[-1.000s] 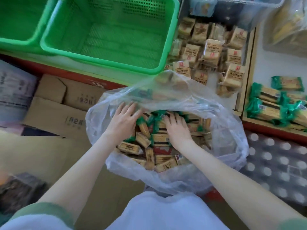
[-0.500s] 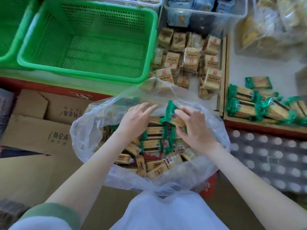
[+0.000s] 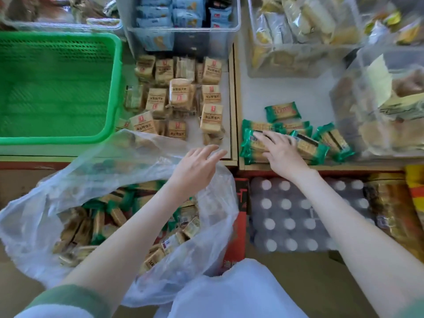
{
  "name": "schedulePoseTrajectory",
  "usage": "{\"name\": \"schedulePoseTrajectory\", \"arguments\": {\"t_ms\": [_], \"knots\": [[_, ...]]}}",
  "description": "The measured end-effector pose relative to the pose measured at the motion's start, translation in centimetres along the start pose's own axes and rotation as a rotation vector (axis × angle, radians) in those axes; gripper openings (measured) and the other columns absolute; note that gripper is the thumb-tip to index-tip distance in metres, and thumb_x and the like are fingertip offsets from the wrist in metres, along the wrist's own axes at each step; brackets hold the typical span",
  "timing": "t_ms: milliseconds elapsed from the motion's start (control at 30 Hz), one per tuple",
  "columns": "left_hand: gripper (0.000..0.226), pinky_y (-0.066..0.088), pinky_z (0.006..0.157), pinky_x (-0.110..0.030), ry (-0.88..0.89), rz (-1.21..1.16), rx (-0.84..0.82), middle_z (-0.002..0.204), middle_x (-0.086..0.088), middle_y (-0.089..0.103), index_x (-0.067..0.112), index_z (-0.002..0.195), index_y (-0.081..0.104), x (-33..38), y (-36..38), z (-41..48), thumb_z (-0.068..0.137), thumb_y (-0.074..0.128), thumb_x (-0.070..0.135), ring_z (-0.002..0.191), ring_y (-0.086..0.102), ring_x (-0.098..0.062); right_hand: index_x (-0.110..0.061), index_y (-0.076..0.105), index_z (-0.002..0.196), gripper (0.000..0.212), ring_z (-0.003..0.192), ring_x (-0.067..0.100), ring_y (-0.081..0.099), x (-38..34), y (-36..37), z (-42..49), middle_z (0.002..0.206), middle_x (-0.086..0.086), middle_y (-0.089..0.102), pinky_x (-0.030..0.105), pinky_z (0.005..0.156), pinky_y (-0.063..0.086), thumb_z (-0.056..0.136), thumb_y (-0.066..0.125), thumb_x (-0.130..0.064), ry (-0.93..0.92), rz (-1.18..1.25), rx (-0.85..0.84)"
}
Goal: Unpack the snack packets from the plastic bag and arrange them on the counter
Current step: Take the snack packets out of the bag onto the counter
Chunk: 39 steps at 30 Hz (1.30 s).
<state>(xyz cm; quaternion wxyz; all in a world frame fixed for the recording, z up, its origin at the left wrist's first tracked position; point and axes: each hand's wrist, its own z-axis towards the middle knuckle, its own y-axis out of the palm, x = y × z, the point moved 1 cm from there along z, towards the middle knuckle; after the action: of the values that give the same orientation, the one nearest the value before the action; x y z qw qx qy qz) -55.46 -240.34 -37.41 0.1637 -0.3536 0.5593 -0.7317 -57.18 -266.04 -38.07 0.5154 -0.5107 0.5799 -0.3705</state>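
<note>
My right hand point(image 3: 281, 154) has left the bag point(image 3: 96, 180) at 7 o'clock and now presses packets point(image 3: 307, 145) onto the desk point(image 3: 254, 92) at 2 o'clock, fingers flat, clamped on nothing I can tell. Left hand point(image 3: 195, 171) hovers open over the bag. Best to lay them squarely beside the pile.

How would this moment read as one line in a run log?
right hand: flat on green-wrapped packets on counter | left hand: open, empty, above plastic bag | bag: packets remain
</note>
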Motion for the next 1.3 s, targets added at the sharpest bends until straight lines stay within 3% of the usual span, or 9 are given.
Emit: {"name": "schedulePoseTrajectory", "arguments": {"t_ms": [167, 400, 533, 600, 800, 933, 1033, 1167, 1300], "knots": [[0.039, 0.053, 0.080, -0.042, -0.038, 0.008, -0.006, 0.114, -0.016, 0.065, 0.004, 0.119, 0.063, -0.7, 0.3, -0.5, 0.098, 0.039, 0.025, 0.096, 0.065, -0.034, -0.018, 0.039, 0.144, 0.059, 0.138, 0.024, 0.027, -0.5, -0.5, -0.5, 0.148, 0.009, 0.038, 0.046, 0.112, 0.013, 0.089, 0.061, -0.019, -0.090, 0.023, 0.096], [0.057, 0.041, 0.099, -0.042, -0.181, 0.029, -0.051, 0.121, -0.012, 0.063, 0.003, 0.122, 0.062, -4.4, -1.9, -5.9, 0.105, 0.020, 0.039, 0.112, 0.059, -0.030, -0.007, 0.043, 0.135, 0.051, 0.119, 0.025, 0.042, -11.7, -1.1, -2.5, 0.128, 0.011, 0.050, 0.038, 0.102, 0.032, 0.086, 0.056, -0.008, -0.311, 0.201, 0.472], [0.038, 0.041, 0.105, -0.049, -0.245, 0.132, -0.034, 0.126, -0.017, 0.060, 0.003, 0.127, 0.057, -7.6, -2.3, -10.6, 0.095, 0.050, 0.021, 0.116, 0.057, -0.034, 0.000, 0.050, 0.131, 0.042, 0.110, 0.026, 0.051, -20.3, 2.4, -4.1, 0.120, 0.014, 0.060, 0.037, 0.099, 0.043, 0.088, 0.050, -0.004, -0.674, 0.172, 0.401], [0.048, 0.040, 0.104, -0.054, -0.267, 0.177, -0.052, 0.127, -0.020, 0.059, 0.003, 0.131, 0.054, -9.0, -2.5, -13.1, 0.084, 0.064, 0.009, 0.117, 0.057, -0.037, 0.000, 0.046, 0.132, 0.046, 0.110, 0.027, 0.053, -23.1, 5.3, -4.7, 0.121, 0.015, 0.060, 0.035, 0.099, 0.043, 0.086, 0.049, -0.002, -0.806, 0.033, 0.263], [0.061, 0.028, 0.110, -0.061, -0.356, 0.265, -0.099, 0.132, -0.025, 0.053, 0.002, 0.136, 0.048, -11.6, -3.5, -18.5, 0.078, 0.068, 0.002, 0.129, 0.046, -0.041, -0.008, 0.071, 0.103, 0.058, 0.084, 0.025, 0.064, -25.1, 11.2, -2.9, 0.095, 0.010, 0.068, 0.033, 0.073, 0.053, 0.048, 0.085, -0.012, -0.529, -0.351, -0.087], [0.062, 0.023, 0.109, -0.063, -0.437, 0.296, -0.118, 0.138, -0.029, 0.047, 0.001, 0.133, 0.052, -13.1, -4.0, -21.2, 0.075, 0.074, 0.004, 0.132, 0.042, -0.043, -0.004, 0.052, 0.131, 0.052, 0.113, 0.033, 0.054, -25.9, 11.7, -2.4, 0.129, 0.016, 0.054, 0.039, 0.096, 0.044, 0.081, 0.063, -0.013, -0.367, -0.619, -0.270], [0.064, 0.022, 0.111, -0.061, -0.448, 0.277, -0.124, 0.142, -0.027, 0.044, 0.003, 0.137, 0.049, -14.1, -4.5, -23.0, 0.078, 0.071, 0.004, 0.134, 0.039, -0.042, -0.004, 0.052, 0.125, 0.046, 0.109, 0.032, 0.056, -27.1, 11.9, -2.2, 0.121, 0.018, 0.057, 0.038, 0.094, 0.044, 0.081, 0.061, -0.012, -0.304, -0.672, -0.253], [0.062, 0.026, 0.111, -0.058, -0.402, 0.275, -0.102, 0.141, -0.025, 0.046, 0.004, 0.137, 0.049, -14.6, -4.9, -24.4, 0.078, 0.071, 0.004, 0.134, 0.042, -0.040, -0.012, 0.070, 0.069, 0.038, 0.064, 0.025, 0.060, -27.8, 12.4, -1.9, 0.069, 0.010, 0.063, 0.031, 0.059, 0.049, 0.034, 0.085, -0.013, -0.327, -0.652, -0.198], [0.059, 0.028, 0.110, -0.058, -0.353, 0.243, -0.039, 0.138, -0.025, 0.050, 0.002, 0.134, 0.052, -14.0, -5.3, -24.2, 0.078, 0.071, 0.003, 0.129, 0.046, -0.040, -0.002, 0.068, 0.082, 0.052, 0.070, 0.033, 0.060, -28.1, 11.0, -2.5, 0.081, 0.020, 0.063, 0.036, 0.059, 0.052, 0.032, 0.082, 0.004, -0.472, -0.514, -0.061]]}}
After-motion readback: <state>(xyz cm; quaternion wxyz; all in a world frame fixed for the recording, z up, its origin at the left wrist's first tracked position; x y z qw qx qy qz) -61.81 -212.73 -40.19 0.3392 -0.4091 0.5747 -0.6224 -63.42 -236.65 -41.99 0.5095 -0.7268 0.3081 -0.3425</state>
